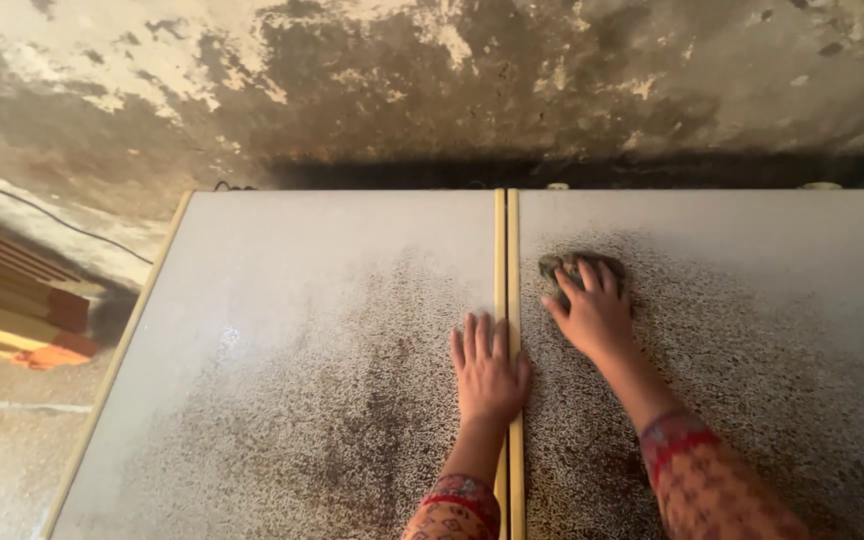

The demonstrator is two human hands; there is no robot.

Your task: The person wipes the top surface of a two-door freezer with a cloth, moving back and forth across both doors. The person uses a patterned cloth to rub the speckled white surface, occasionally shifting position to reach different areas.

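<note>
Two large flat panels lie side by side, the left panel (pixel 282 330) and the right panel (pixel 752 330), both pale grey with dark speckled patches and thin yellow edges. My left hand (pixel 487 368) rests flat, fingers spread, on the left panel beside the yellow seam (pixel 505 240). My right hand (pixel 592 312) presses down on a dark, crumpled pad or cloth (pixel 570 265) on the right panel, fingers laid over it. Both forearms wear red patterned sleeves.
A stained, peeling wall (pixel 452 80) rises just behind the panels. Stacked wooden boards (pixel 12 300) lie on the floor at the left, with a thin dark cable (pixel 52 215) running along the wall's base there.
</note>
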